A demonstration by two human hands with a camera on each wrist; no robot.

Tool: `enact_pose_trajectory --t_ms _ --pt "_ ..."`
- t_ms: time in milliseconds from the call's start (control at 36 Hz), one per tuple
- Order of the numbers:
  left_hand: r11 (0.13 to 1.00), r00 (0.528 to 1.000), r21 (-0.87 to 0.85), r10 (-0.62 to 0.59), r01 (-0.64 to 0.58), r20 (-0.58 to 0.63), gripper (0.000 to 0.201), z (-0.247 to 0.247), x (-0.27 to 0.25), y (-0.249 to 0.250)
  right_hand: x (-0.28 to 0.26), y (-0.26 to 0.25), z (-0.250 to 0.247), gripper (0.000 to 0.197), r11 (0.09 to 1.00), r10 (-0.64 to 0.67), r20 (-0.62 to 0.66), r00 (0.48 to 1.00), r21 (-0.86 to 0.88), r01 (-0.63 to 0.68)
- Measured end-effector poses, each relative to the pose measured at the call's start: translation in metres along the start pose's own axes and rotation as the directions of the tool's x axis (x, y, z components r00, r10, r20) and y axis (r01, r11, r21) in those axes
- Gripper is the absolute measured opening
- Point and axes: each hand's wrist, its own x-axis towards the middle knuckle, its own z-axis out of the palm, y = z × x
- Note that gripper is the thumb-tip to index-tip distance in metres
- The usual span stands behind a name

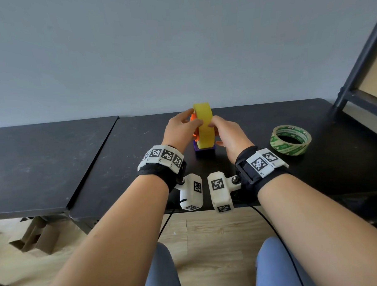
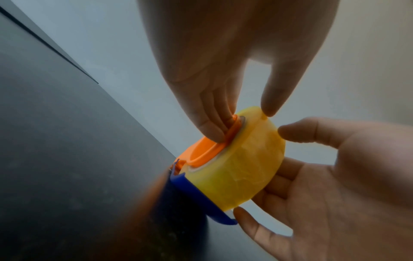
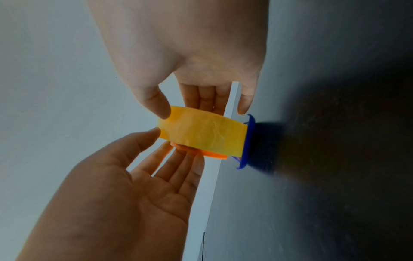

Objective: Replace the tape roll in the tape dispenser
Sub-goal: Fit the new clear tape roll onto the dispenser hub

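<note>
A yellow tape roll (image 1: 204, 125) stands upright on the orange hub (image 1: 194, 117) of a small dispenser, whose blue base (image 1: 205, 148) rests on the black table (image 1: 140, 149). My left hand (image 1: 195, 119) is on its left side, with fingers (image 2: 212, 130) pressed on the orange hub (image 2: 201, 151) and the thumb on the yellow roll's (image 2: 241, 167) rim. My right hand (image 1: 212, 125) grips the roll from the right: its thumb lies on the outer band (image 3: 201, 132) and its fingers reach behind the far face. The roll hides most of the hub.
A second tape roll (image 1: 290, 140), clear with green print, lies flat on the table to the right. A dark metal frame (image 1: 353, 79) stands at the far right corner. A second black tabletop (image 1: 43, 160) adjoins on the left. A grey wall runs close behind.
</note>
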Motion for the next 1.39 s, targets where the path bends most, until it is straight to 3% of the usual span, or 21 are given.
enact_pose_trajectory --t_ms 139,389,500,639,778,972,1111,1194,1305,1389 --pt "1.0 0.999 0.009 0.016 -0.016 -0.029 0.059 0.0 0.002 -0.003 -0.003 -0.003 0.001 0.04 1.0 0.012 -0.012 1.0 0.021 -0.012" --pt "0.998 0.998 0.056 0.041 -0.038 -0.048 0.053 0.002 0.009 -0.003 -0.003 -0.003 0.0 0.016 1.0 0.013 -0.001 1.0 0.016 -0.013" --pt "0.995 0.997 0.086 0.054 -0.049 -0.054 0.053 0.003 0.011 -0.002 -0.001 -0.002 0.0 0.019 1.0 0.015 0.0 1.0 0.007 -0.015" --pt "0.994 0.996 0.101 0.05 -0.043 -0.072 0.049 0.004 0.016 -0.002 0.0 -0.001 -0.001 0.009 1.0 0.018 -0.007 1.0 -0.01 -0.018" --pt "0.993 0.994 0.108 0.047 -0.037 -0.098 0.045 0.004 0.02 0.0 0.002 -0.001 -0.002 0.012 1.0 0.017 0.002 1.0 -0.022 -0.016" --pt "0.994 0.995 0.11 0.029 -0.019 -0.09 0.047 0.003 0.024 -0.001 0.005 0.001 0.0 0.035 0.999 0.011 -0.002 1.0 -0.038 -0.011" --pt "0.996 0.995 0.089 0.036 -0.027 -0.093 0.047 0.003 0.022 -0.006 0.005 0.001 0.001 0.031 0.999 0.01 -0.009 1.0 -0.052 -0.01" --pt "1.0 0.999 0.007 0.009 -0.008 -0.05 0.036 0.004 0.019 -0.006 0.005 0.002 0.002 0.02 0.999 0.004 -0.013 1.0 -0.054 -0.005" --pt "0.999 1.0 -0.046 -0.016 0.015 -0.019 0.041 0.0 0.017 -0.006 0.005 0.002 0.002 0.03 0.998 0.005 -0.014 1.0 -0.055 -0.005" --pt "0.998 1.0 -0.051 -0.019 0.019 -0.013 0.042 0.0 0.016 -0.004 0.005 0.001 0.001 0.023 0.999 -0.008 -0.007 1.0 -0.048 0.008"
